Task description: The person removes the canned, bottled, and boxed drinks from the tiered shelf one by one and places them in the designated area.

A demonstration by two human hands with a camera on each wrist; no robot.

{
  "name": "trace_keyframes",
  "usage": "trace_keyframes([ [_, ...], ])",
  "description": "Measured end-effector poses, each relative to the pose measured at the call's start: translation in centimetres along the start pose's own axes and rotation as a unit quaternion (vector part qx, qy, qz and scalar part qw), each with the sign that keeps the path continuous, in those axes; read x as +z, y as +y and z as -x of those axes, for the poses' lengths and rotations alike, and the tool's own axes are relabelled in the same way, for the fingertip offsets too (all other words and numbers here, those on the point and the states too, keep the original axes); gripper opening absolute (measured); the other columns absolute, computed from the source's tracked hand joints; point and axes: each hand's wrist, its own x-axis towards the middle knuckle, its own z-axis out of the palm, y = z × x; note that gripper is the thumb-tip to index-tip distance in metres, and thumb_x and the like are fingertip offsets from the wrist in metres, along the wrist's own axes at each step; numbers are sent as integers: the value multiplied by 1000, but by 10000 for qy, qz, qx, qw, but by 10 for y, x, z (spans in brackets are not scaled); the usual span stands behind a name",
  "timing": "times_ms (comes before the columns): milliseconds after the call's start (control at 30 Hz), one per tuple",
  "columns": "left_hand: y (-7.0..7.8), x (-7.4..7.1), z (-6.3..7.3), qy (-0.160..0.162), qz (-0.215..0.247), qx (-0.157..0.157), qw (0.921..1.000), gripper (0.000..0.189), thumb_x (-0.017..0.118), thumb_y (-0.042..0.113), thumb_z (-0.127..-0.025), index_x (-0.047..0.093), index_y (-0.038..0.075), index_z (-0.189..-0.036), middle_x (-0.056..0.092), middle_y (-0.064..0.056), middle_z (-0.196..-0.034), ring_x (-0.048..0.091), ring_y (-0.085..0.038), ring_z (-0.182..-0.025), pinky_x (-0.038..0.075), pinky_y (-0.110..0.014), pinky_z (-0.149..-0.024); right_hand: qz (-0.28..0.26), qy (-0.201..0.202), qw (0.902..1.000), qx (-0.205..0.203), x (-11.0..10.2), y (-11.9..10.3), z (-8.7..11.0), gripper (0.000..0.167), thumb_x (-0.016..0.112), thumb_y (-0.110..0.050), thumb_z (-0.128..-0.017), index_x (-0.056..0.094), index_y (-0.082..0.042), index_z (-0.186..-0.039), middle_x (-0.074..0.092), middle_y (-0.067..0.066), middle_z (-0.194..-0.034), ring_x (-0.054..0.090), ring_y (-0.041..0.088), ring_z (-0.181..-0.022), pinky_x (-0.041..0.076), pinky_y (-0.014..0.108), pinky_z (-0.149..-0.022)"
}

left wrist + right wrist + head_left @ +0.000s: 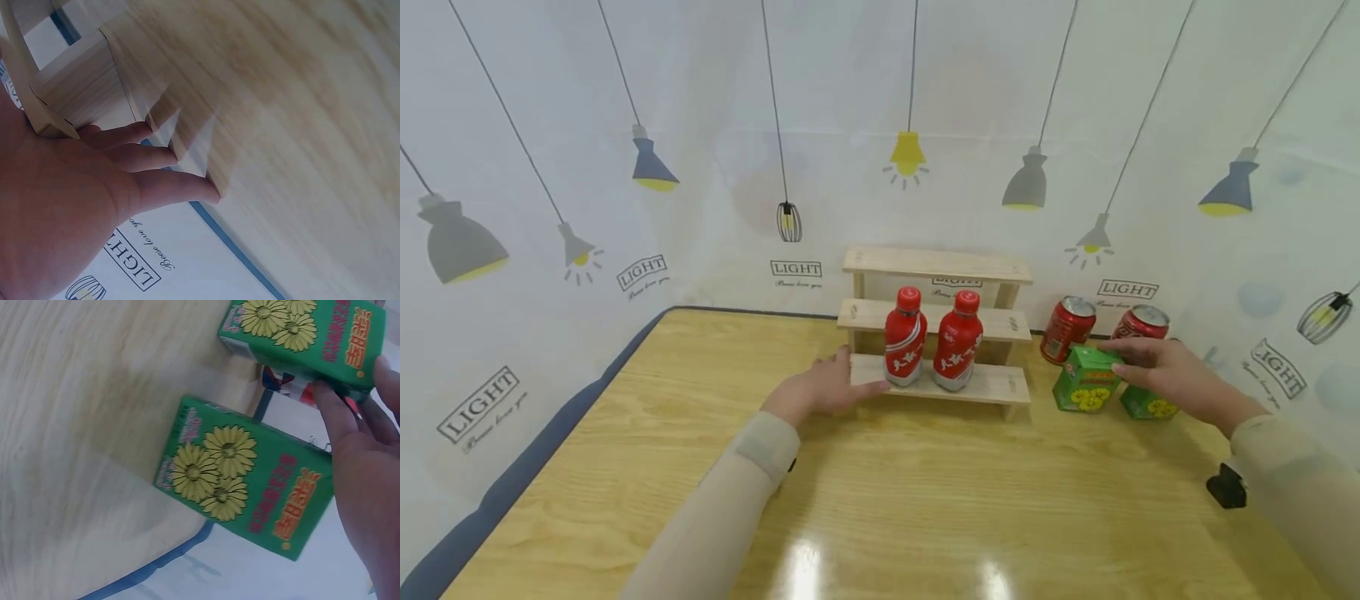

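Only the head view shows us two red bottles (904, 343) on one wooden rack (938, 264). At three o'clock stand two cans (1070, 327); toward four, the right grip (1172, 373) pinches the left of two green cartons (1086, 387); the left grip (820, 387), fingers spread, touches the rack.

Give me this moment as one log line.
left hand: at three-tier wooden rack; right hand: pinching green flower-print carton; bottom tier: two red bottles; nearby: second carton, two red cans

lamp-print backdrop (850, 108) behind wooden table (880, 492)
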Motion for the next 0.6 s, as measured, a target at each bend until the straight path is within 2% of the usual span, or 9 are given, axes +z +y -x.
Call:
trace_keyframes([
  [100,0,-1,-2,-25,-11,9,10000,134,51,96,-83,7,5,-171,26,-23,-175,25,-48,-162,28,-66,-130,125,56,9999,-58,-2,-6,0,50,60,-33,-110,56,-9,-154,58,28,-153,59,51,-137,60,51,-102],
  [233,-2,1,-2,-34,32,18,10000,136,51,97,-81,8,5,-171,26,-23,-176,27,-48,-162,29,-66,-130,148,84,9998,-108,-5,-24,-3,51,64,-34,-108,58,-7,-151,60,25,-153,58,51,-139,56,59,-106],
  [400,-3,0,-2,71,11,10,10000,138,50,99,-80,8,5,-171,26,-23,-175,27,-48,-162,29,-65,-130,-219,-114,9993,-277,-4,-60,-10,51,66,-35,-107,59,-8,-150,48,26,-163,40,57,-151,42,73,-117],
  [500,-4,0,-2,75,-48,24,10000,138,48,99,-80,8,4,-171,27,-22,-175,28,-48,-161,29,-64,-130,-350,-196,9983,-433,-2,-79,-16,50,66,-35,-107,59,-11,-150,45,23,-166,37,55,-154,40,72,-119],
  [600,-2,0,-1,31,11,72,10000,137,49,98,-81,7,4,-171,27,-23,-175,29,-48,-161,30,-63,-131,-341,-121,9979,-532,1,-98,-22,53,66,-40,-107,56,-17,-153,51,18,-162,47,47,-149,46,67,-116],
])
